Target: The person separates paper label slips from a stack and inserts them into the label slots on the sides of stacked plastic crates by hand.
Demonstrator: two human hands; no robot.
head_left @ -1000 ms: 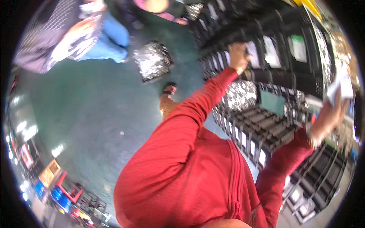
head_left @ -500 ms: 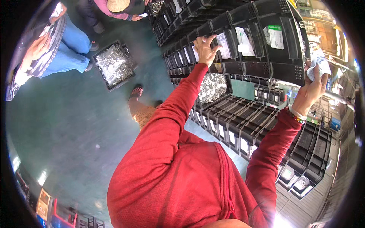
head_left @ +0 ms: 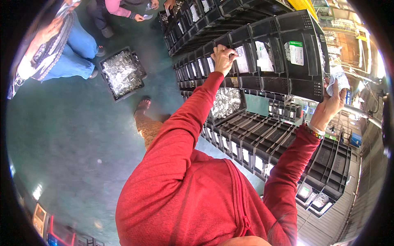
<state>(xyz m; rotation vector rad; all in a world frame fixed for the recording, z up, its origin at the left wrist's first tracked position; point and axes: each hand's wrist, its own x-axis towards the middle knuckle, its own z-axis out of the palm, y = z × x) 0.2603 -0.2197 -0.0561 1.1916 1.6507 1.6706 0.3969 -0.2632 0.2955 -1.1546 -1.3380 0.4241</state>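
Note:
A tall stack of black plastic crates (head_left: pixel 293 76) stands before me, with white paper labels along its sides. My left hand (head_left: pixel 223 60) is at the crate wall, its fingers drawn together at the left edge of a white paper label (head_left: pixel 242 60). At the near right corner of the stack, my right hand (head_left: pixel 331 102) grips folded white papers (head_left: pixel 338 78), its fingers by the crate's edge. Another crate carries a white-and-green label (head_left: pixel 295 53), and beside it a loose white sheet (head_left: pixel 264 57) hangs on the wall.
On the floor at left, a black crate of shiny metal parts (head_left: pixel 123 74) stands near a person in blue jeans (head_left: pixel 78 53). A second person in a pink sleeve (head_left: pixel 119 9) holds a paper slip at the top. More crates (head_left: pixel 266 133) and an open one of metal pieces (head_left: pixel 226 101) stand below the stack.
My left hand's spread fingers have drawn together at the label's edge. My right hand has shifted slightly left and down with its papers. The view has shifted a little.

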